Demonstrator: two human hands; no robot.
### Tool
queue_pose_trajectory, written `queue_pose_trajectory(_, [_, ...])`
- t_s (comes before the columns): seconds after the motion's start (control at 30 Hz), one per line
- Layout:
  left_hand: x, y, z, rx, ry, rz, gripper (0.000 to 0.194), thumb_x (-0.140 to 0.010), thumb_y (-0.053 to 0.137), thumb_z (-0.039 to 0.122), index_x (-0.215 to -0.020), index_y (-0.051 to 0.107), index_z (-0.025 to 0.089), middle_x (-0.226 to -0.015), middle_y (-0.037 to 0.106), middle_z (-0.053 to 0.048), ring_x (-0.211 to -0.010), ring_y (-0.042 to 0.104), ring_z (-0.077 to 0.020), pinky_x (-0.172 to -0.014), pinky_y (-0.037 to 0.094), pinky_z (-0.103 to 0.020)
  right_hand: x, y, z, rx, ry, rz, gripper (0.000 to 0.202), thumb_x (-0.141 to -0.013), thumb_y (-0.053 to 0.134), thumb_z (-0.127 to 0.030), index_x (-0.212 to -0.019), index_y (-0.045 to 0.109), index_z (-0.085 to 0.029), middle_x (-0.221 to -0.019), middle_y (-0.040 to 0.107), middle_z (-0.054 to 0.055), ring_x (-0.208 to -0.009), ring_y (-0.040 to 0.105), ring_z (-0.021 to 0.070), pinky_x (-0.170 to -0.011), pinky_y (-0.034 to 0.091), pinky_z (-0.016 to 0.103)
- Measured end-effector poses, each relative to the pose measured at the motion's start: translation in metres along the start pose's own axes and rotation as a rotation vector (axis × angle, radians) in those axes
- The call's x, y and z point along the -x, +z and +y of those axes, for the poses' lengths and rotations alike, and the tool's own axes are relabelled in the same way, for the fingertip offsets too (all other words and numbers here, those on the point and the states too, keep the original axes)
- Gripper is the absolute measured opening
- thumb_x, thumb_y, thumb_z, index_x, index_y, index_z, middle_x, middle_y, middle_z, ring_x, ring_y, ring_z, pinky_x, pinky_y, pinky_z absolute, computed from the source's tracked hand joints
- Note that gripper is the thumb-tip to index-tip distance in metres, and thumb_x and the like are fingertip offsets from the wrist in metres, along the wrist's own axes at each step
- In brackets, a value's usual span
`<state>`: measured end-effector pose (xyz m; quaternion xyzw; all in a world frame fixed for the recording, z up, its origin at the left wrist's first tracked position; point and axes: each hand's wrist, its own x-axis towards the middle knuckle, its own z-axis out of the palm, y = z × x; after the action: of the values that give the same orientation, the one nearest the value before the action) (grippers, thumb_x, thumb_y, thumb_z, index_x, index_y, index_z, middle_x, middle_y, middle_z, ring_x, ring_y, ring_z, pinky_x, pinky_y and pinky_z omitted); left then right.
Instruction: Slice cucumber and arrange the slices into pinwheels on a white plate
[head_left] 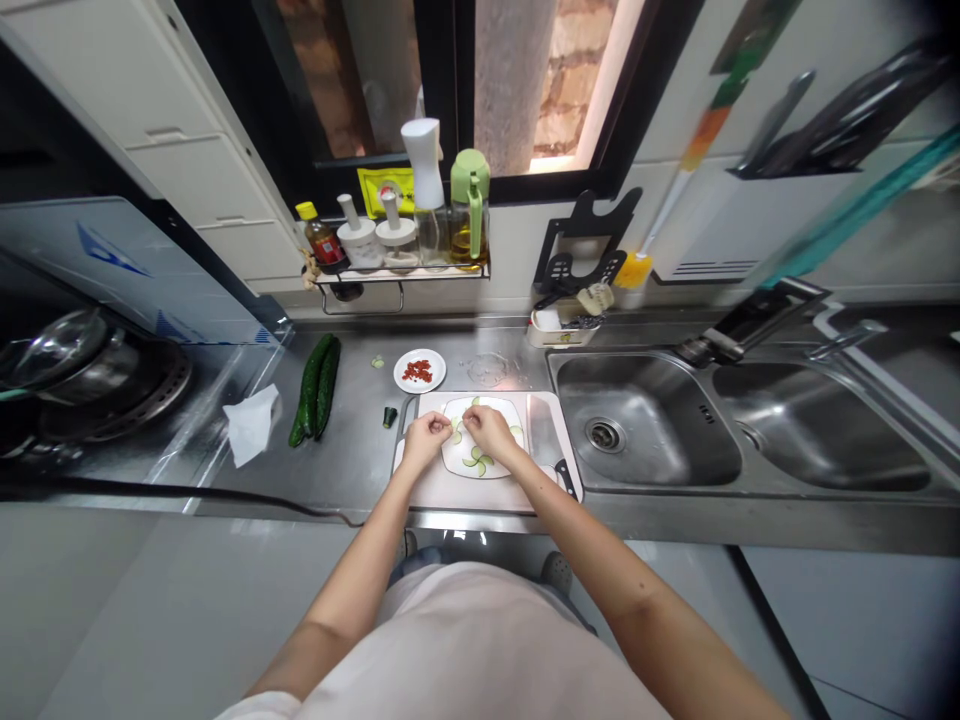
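Note:
A squarish white plate (498, 470) lies on a pale cutting board (442, 496), with thin green-edged cucumber slices (477, 461) arranged on it in curved groups. Over the plate's left edge is my left hand (427, 438), its fingers pinched together beside some slices. My right hand (489, 428) hovers above the plate's upper middle, fingertips also pinched. What either hand holds is too small to make out. A knife (565, 478) rests at the board's right side. Behind the board stands a small round plate (400, 372) of chopped red pieces (418, 371).
Two whole cucumbers (317, 390), a cucumber end (390, 417) and a crumpled tissue (253, 424) lie on the counter at left. The double sink (652, 425) is at right. A bottle rack (420, 272) hangs behind; a cable (247, 495) runs along the front left edge.

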<state>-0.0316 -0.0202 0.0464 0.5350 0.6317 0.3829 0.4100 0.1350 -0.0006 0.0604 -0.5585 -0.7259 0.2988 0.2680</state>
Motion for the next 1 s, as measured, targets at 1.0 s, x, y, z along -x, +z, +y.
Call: queue_pose_trajectory(1.0, [-0.007, 0.016, -0.005, -0.600, -0.057, -0.014, 0.013, -0.077, 0.058, 0.026, -0.085, 0.067, 0.024, -0.079, 0.067, 0.000, -0.072, 0.057, -0.0144, -0.063, 0.035, -0.023, -0.011, 0.028, 0.016, 0.344, 0.127, -0.154, 0.025, -0.089, 0.043, -0.015, -0.097, 0.066, -0.016, -0.098, 0.068, 0.008, -0.088, 0.058, 0.0154, -0.069, 0.033, 0.022])
